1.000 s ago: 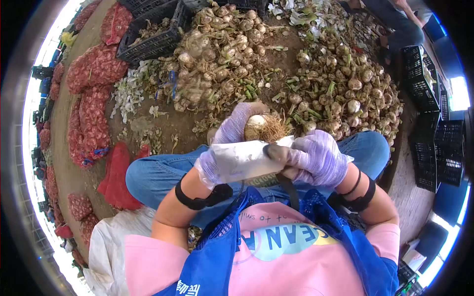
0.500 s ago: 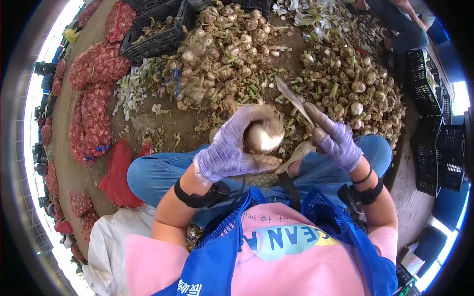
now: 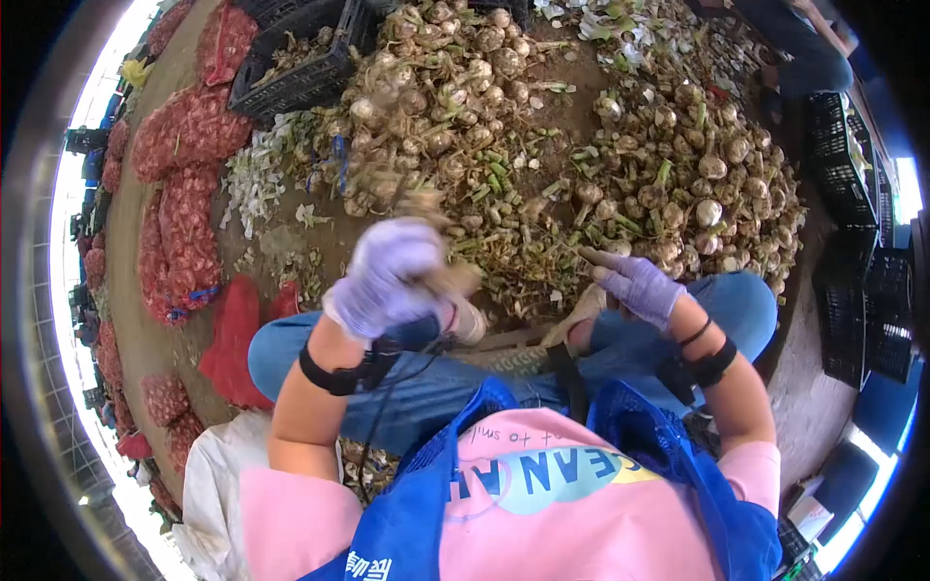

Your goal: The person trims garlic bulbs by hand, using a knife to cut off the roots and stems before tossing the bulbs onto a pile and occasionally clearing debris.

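My left hand, in a purple-coated glove, is smeared by motion in front of the left garlic heap. Its fingers point inward, and I cannot make out whether anything is in them. My right hand, gloved alike, is closed above my right knee beside the right garlic heap. The knife it held a moment ago barely shows now, its blade lost against the litter. Cut stalks and trimmings lie on the ground between the heaps and in front of both hands.
Red mesh sacks of garlic lie along the left. A black crate stands behind the left heap, and black crates are stacked at right. A red cloth or sack lies beside my left knee. Another person's leg shows at upper right.
My left hand has moved left, away from my right hand; the white garlic bulb it held is no longer visible there. My right hand has dropped slightly, and the raised knife blade no longer shows clearly.
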Demonstrator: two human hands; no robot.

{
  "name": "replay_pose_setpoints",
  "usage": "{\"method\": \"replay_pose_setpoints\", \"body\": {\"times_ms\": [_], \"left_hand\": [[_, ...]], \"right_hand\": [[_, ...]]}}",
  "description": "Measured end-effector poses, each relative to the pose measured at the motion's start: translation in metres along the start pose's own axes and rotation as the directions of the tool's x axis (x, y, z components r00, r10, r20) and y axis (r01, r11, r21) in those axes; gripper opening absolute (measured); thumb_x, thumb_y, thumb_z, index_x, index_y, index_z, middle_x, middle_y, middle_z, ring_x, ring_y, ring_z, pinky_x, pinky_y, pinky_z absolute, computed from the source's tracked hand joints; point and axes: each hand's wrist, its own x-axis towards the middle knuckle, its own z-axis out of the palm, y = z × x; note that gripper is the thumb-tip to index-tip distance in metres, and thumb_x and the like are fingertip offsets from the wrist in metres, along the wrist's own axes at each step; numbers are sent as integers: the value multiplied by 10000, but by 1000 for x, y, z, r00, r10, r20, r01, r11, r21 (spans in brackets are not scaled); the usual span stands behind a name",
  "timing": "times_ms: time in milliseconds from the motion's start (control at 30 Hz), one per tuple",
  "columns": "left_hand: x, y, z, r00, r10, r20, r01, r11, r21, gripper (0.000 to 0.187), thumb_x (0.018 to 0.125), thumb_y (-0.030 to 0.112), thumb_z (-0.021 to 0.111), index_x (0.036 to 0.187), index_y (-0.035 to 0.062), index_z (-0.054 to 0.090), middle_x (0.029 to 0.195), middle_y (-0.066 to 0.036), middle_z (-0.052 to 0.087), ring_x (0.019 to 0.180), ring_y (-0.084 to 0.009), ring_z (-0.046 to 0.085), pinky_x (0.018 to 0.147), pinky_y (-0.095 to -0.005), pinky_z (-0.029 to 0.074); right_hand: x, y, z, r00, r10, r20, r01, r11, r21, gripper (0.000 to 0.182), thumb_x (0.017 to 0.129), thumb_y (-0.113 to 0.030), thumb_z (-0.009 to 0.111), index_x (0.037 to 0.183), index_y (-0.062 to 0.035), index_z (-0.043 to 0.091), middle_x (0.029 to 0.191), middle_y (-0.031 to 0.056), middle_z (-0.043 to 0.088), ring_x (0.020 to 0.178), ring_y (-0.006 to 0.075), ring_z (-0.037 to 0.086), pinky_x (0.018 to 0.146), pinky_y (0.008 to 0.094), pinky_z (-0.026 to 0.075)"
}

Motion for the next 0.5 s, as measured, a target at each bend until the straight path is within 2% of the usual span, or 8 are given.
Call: {"method": "replay_pose_setpoints", "body": {"times_ms": [67, 167, 233, 267, 300, 333, 433, 500], "left_hand": [[-25, -41, 7, 799, -600, -41, 475, 673, -567, 267, 789, 258, 752, 671, 95, 577, 729, -14, 594, 678, -172, 592, 622, -302, 504], [13, -64, 16, 215, -975, -49, 719, 192, -668, 255, 835, 298, 725, 777, 70, 629, 806, -35, 627, 769, -158, 613, 706, -327, 524], [35, -83, 47, 589, -798, 129, 459, 199, -866, 562, 808, 428, 732, 1182, 33, 592, 1005, -118, 620, 933, -241, 634, 827, -428, 534], [63, -58, 58, 646, -744, 170, 302, 44, -952, 636, 820, 376, 734, 1305, 39, 500, 1122, -127, 587, 986, -255, 634, 878, -417, 534], [79, -39, 50, 817, -532, 221, 283, 37, -958, 661, 816, 333, 741, 1343, 54, 456, 1229, -126, 549, 1022, -243, 626, 914, -379, 535], [90, -37, 55, 873, -479, 86, 196, 184, -963, 616, 810, 296, 743, 1312, 51, 483, 1249, -115, 550, 1031, -238, 619, 906, -331, 550], [84, -111, 97, 711, -656, 253, 563, 315, -764, 517, 813, 183, 728, 1268, 48, 521, 1329, -137, 515, 1055, -245, 615, 916, -327, 532], [37, -182, 150, 431, -854, 292, 899, 376, -227, 466, 822, 184, 710, 1245, 65, 553, 1344, -162, 501, 1079, -294, 603, 952, -382, 497]], "right_hand": [[14, 21, 3, 996, 91, -19, -87, 983, 160, 505, 969, -350, 505, 1438, -183, 417, 664, -27, 483, 550, 71, 472, 498, 228, 407], [33, 29, 7, 996, 76, -35, -60, 941, 332, 506, 970, -356, 508, 1436, -178, 420, 671, -36, 483, 556, 62, 460, 485, 218, 400], [44, 28, 8, 997, 76, -19, -66, 945, 319, 550, 960, -396, 517, 1432, -133, 412, 685, -13, 515, 579, 77, 486, 501, 224, 410], [50, 30, 6, 997, 82, -11, -75, 947, 312, 576, 955, -416, 521, 1430, -110, 408, 691, -2, 530, 591, 84, 499, 509, 227, 415], [54, 36, 6, 996, 89, -31, -73, 936, 345, 596, 953, -422, 526, 1441, -108, 389, 698, -12, 517, 602, 79, 492, 511, 224, 410], [54, 36, 5, 995, 101, -5, -92, 918, 385, 600, 954, -424, 526, 1443, -108, 384, 700, -15, 513, 604, 77, 490, 511, 222, 408], [55, 25, -10, 989, 147, 26, -142, 878, 457, 603, 957, -425, 523, 1452, -116, 371, 709, -28, 501, 618, 62, 481, 511, 209, 398], [62, 23, -13, 991, 134, 18, -127, 881, 456, 600, 959, -422, 520, 1454, -118, 368, 711, -26, 506, 613, 57, 482, 514, 205, 400]]}}
